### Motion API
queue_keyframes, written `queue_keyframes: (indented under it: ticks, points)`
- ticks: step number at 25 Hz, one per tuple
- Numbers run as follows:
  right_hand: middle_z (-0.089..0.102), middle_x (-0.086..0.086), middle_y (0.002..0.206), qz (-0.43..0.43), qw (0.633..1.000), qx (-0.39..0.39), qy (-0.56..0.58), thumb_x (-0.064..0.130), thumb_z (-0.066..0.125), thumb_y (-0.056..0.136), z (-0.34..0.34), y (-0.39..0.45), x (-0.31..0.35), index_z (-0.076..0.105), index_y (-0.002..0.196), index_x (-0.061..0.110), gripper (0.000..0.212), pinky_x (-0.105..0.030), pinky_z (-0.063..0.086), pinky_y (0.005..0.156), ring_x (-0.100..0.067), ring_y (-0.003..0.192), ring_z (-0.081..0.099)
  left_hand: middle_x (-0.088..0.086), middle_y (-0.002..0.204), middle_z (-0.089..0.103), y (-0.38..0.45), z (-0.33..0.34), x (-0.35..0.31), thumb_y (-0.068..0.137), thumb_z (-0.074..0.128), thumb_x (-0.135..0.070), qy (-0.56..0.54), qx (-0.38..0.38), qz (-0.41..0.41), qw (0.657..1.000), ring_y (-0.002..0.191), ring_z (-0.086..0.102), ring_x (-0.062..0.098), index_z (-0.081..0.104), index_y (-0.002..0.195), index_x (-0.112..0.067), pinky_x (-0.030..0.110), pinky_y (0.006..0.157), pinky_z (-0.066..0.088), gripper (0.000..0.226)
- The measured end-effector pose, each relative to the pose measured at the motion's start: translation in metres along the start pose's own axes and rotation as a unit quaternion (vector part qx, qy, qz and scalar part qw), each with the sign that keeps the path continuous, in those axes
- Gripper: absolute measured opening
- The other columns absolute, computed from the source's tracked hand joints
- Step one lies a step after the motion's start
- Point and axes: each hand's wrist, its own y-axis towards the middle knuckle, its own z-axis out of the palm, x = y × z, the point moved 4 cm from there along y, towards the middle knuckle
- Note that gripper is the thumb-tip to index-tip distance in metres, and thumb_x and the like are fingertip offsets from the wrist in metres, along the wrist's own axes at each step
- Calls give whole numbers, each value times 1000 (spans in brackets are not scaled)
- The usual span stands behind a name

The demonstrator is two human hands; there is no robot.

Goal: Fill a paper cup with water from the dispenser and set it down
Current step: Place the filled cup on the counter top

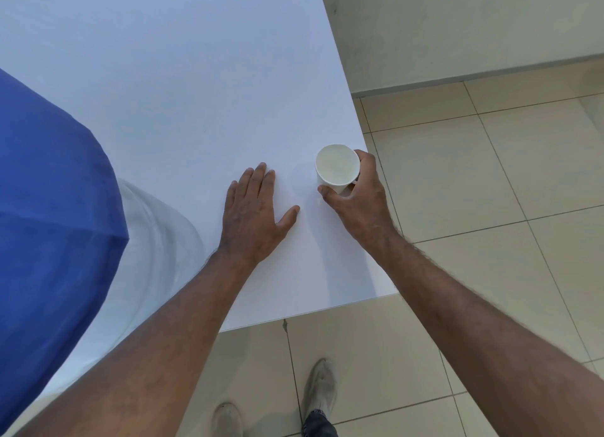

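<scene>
Gripping the white paper cup (336, 168) from its right side, the right hand (358, 201) wraps thumb and fingers around the cup's wall, clamped on it. The cup stands upright near the table's (170, 86) right edge, at about 3 o'clock from the table's middle, its open mouth facing up; whether it rests on the surface or hangs just above cannot be told, nor can the water level inside the pale interior.

At 9 o'clock from the cup, a little apart from it, the left hand (253, 212) lies flat on the white table, palm down, fingers spread slightly and thumb (289, 217) angled out toward the cup, holding nothing.

Filling the frame's 8 o'clock side, a large blue shape (55, 227) with a translucent clear part (160, 240) below it sits blurred and very close to the camera. Beige floor tiles (490, 191) run from 3 to 6 o'clock, and two pale shoes (322, 387) show at 6 o'clock below the table's near edge.
</scene>
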Motion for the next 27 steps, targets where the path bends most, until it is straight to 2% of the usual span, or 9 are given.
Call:
queue_keyframes:
  ticks: [3, 10, 16, 27]
  points:
    - [58, 13, 122, 3, 1000, 4, -4, 25, 85, 82, -1, 0, -1, 45, 140, 25, 71, -10, 43, 79, -10, 108, 58, 5, 173, 16, 0, 0, 2, 99, 43, -61, 5, 5, 1, 1000, 160, 11, 24, 23, 162, -12, 47, 131, 11, 82]
    - [59, 10, 125, 3, 1000, 6, 0, 23, 86, 83, 0, -2, 2, 45, 140, 22, 70, -28, 51, 93, -14, 111, 59, -1, 175, -6, -3, 9, 6, 100, 23, -67, 22, 28, 6, 999, 161, -8, 18, 2, 166, -17, 47, 132, -1, 85]
    - [60, 7, 128, 5, 1000, 4, -4, 24, 86, 83, 0, -2, 2, 45, 141, 22, 71, -34, 55, 98, -17, 115, 61, -1, 175, -9, -3, 16, 7, 99, 19, -66, 33, 25, 8, 999, 161, -11, 18, -2, 165, -18, 49, 131, -3, 85]
    - [58, 10, 125, 1, 1000, 0, -14, 25, 86, 83, 1, 4, 2, 45, 141, 21, 72, -30, 52, 95, -15, 114, 59, -1, 175, -9, -1, 20, 9, 100, 18, -66, 35, 20, 13, 999, 161, -12, 18, -2, 165, -18, 50, 131, -3, 84]
